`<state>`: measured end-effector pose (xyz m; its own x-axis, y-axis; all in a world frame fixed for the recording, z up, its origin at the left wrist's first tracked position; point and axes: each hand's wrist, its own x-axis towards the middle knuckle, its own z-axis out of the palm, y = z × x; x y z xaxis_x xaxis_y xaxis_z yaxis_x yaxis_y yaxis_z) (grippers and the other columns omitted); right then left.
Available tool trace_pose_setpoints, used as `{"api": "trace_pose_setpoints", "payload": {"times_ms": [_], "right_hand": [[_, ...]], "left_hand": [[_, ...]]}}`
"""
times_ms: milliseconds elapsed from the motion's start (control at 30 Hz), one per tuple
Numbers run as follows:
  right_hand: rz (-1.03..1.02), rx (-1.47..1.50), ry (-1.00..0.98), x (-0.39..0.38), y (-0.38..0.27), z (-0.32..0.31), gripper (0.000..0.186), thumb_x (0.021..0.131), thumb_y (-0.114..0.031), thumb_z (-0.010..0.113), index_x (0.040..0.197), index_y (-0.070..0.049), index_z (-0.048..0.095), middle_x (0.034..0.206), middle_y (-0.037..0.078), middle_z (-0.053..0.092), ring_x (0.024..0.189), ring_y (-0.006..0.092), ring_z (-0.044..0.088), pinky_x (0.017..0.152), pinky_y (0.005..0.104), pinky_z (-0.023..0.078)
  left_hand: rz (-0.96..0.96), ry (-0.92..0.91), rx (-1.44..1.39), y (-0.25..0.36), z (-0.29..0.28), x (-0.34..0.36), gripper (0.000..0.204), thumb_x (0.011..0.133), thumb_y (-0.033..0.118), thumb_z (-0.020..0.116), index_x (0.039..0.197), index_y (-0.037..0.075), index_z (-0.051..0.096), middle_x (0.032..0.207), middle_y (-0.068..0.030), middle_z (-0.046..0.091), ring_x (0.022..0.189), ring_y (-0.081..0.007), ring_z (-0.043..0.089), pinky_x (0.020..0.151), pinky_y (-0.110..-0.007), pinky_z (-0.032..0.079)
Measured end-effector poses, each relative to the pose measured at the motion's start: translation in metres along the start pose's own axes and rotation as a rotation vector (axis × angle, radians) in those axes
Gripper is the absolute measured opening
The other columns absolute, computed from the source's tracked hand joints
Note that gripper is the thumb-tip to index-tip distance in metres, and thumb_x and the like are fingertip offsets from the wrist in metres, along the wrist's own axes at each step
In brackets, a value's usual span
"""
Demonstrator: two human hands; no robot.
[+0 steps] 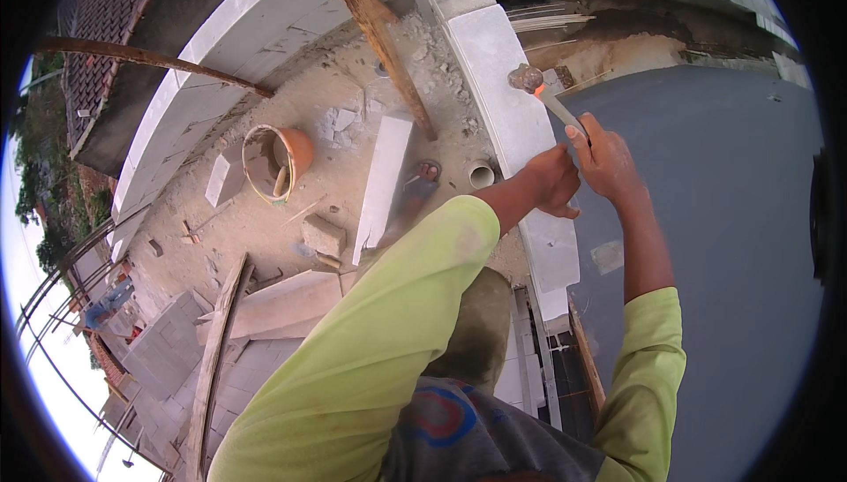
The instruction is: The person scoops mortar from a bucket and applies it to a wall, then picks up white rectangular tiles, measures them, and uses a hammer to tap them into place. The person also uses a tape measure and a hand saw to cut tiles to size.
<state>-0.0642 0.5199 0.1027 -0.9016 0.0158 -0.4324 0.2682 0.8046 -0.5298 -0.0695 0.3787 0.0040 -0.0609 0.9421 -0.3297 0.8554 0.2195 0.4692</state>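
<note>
My right hand (607, 157) grips the handle of a hammer (533, 85), whose dusty head hovers over the top of a white block wall (503, 102). My left hand (554, 184) is curled just beside the right one, over the wall's top edge; whether it also holds the handle I cannot tell. Both arms wear lime-green sleeves. A sandalled foot (423, 177) shows below on the sandy floor.
An orange bucket (281, 161) with mortar stands on the dusty floor, beside a long white block (383, 184), a small block (323, 235), a pipe end (481, 173) and wooden props (375, 32). A grey slab (723, 217) lies right of the wall. Planks and bars sit lower left.
</note>
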Motion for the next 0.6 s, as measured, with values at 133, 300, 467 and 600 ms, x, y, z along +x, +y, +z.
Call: {"api": "trace_pose_setpoints", "payload": {"times_ms": [133,300,467,600], "right_hand": [[-0.002,0.070,0.061,-0.008,0.001,-0.005,0.038,0.118,-0.041,0.051,0.114,-0.004,0.059,0.078,0.025,0.067,0.077,0.0523,0.065,0.067,0.0591,0.047],[-0.017,-0.005,0.061,0.012,-0.013,-0.002,0.039,0.118,-0.041,0.051,0.117,-0.004,0.060,0.079,0.026,0.067,0.080,0.0520,0.068,0.068,0.0580,0.049],[-0.049,0.026,0.137,0.026,-0.014,0.006,0.040,0.119,-0.041,0.050,0.118,-0.003,0.060,0.081,0.027,0.068,0.081,0.0524,0.068,0.069,0.0585,0.050],[-0.100,-0.015,0.155,0.040,-0.023,0.012,0.038,0.118,-0.040,0.050,0.120,-0.003,0.059,0.083,0.027,0.069,0.082,0.0528,0.069,0.070,0.0604,0.051]], "left_hand": [[-0.010,-0.337,-0.009,0.007,-0.039,-0.002,0.078,0.100,0.076,0.052,0.116,0.005,0.080,0.133,-0.0133,0.074,0.140,-0.0300,0.059,0.126,-0.045,0.037],[0.047,0.503,-0.024,-0.001,0.011,-0.019,0.050,0.097,0.059,0.071,0.095,0.010,0.079,0.114,-0.0052,0.075,0.115,-0.0266,0.065,0.102,-0.045,0.044],[-0.453,1.100,-0.335,0.025,0.012,-0.078,0.046,0.083,0.037,0.094,0.110,0.007,0.070,0.122,-0.0115,0.067,0.117,-0.0323,0.061,0.106,-0.049,0.043],[-1.176,1.270,-0.754,-0.009,0.006,-0.082,0.086,0.085,0.043,0.095,0.145,-0.004,0.054,0.140,-0.0234,0.060,0.141,-0.0429,0.051,0.116,-0.054,0.042]]}}
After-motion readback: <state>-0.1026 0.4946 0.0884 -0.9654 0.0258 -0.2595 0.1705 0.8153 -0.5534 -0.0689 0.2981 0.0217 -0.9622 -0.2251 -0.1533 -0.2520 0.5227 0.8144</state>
